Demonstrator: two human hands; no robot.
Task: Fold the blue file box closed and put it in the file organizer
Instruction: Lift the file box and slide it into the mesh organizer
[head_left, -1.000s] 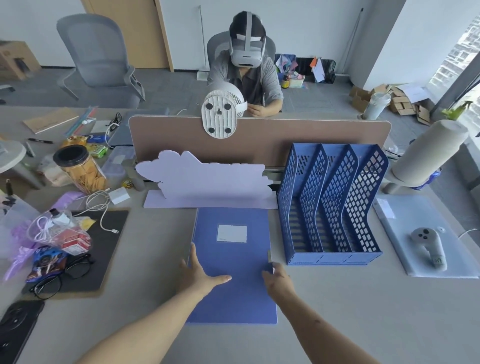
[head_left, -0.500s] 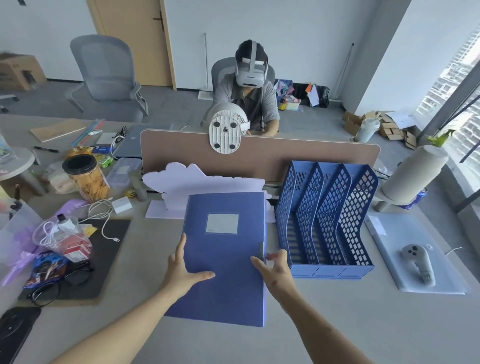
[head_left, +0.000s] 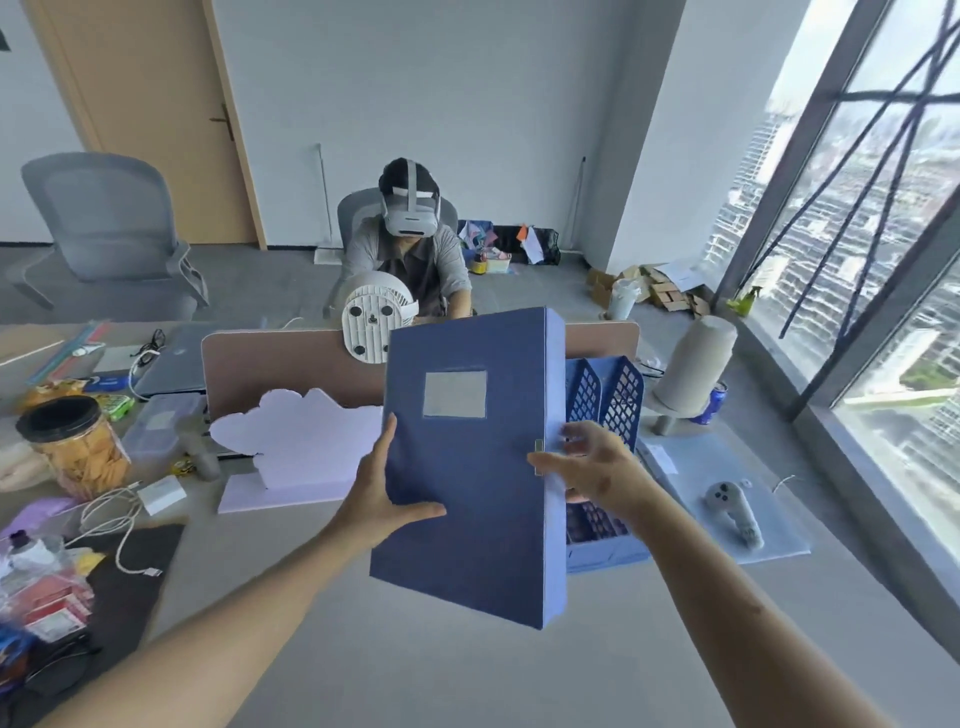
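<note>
The blue file box (head_left: 470, 483), closed and with a pale label on its face, is held upright in the air above the desk. My left hand (head_left: 375, 501) grips its left edge, thumb across the front. My right hand (head_left: 589, 470) holds the right spine edge by the small clasp. The blue mesh file organizer (head_left: 610, 400) stands on the desk right behind the box, mostly hidden by it; only the tops of two dividers and part of its base show.
A lilac cloud-shaped card (head_left: 296, 441) stands left of the box. A brown desk divider (head_left: 270, 364) with a white fan (head_left: 371, 322) runs behind. A person with a headset sits opposite. A controller (head_left: 732, 509) lies on a pale mat at right; clutter and a jar (head_left: 78, 447) at left.
The box rose from lying flat on the desk to upright in the air, shifting right in front of the organizer. Both hands stayed on its edges and my view tilted up.
</note>
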